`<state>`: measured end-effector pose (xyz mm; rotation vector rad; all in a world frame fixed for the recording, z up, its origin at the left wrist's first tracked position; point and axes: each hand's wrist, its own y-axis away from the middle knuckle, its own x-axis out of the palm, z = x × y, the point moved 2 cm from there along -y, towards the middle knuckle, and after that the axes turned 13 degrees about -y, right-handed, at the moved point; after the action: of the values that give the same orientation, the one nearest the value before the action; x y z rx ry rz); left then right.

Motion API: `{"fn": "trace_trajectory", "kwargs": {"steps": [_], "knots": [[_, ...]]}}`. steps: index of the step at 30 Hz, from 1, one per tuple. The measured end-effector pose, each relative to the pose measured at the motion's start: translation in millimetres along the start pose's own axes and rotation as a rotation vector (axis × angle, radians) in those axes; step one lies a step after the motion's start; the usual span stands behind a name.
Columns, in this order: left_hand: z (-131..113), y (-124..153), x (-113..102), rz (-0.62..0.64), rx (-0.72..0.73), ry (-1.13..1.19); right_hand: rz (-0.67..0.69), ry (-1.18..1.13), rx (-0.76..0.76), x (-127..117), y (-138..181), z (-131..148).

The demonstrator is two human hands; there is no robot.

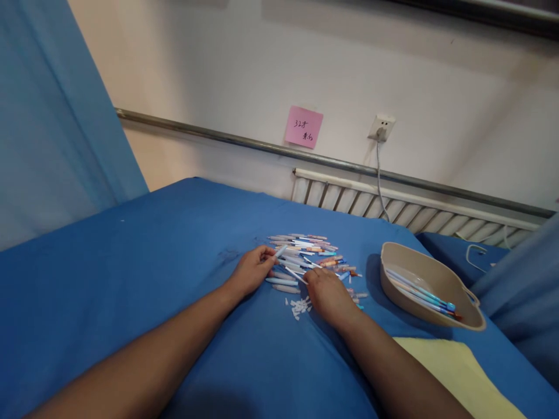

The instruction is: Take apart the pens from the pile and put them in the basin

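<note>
A heap of several pens [308,251] and pen parts lies on a blue cloth [144,262]. My left hand [252,270] rests at the heap's left edge, its fingers pinched on a white pen barrel [280,251]. My right hand [328,295] sits just right of it, fingers closed on a thin white refill [296,274] that points toward the left hand. Small white caps [299,306] lie scattered in front of the right hand.
A beige oval basket [454,320] holding a few assembled pens stands to the right. A yellow sheet [454,372] lies at the near right. Behind are a radiator [393,205], a wall rail, a socket with a cable and a pink note [303,127]. A blue curtain [48,116] hangs left.
</note>
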<state>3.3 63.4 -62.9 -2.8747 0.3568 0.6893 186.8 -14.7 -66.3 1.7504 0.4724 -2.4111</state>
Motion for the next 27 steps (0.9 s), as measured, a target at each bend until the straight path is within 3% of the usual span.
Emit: {"fn": "trace_trajectory", "kwargs": {"steps": [3,9,12,27], "knots": [[-5,-1,-4,-0.034,0.007,0.043,-0.081,-0.123,-0.003,-2,1,-2],[-6,-3,-6,-0.052,0.014,0.068,-0.408,-0.629,0.112,-3,-1,-26],[-4,-3,-5,-0.032,0.039,0.043,-0.505,-0.716,0.123,-5,-2,-36],[-6,0,-5,0.034,0.118,-0.086,-0.517,-0.717,0.153,-8,-3,-43]]}}
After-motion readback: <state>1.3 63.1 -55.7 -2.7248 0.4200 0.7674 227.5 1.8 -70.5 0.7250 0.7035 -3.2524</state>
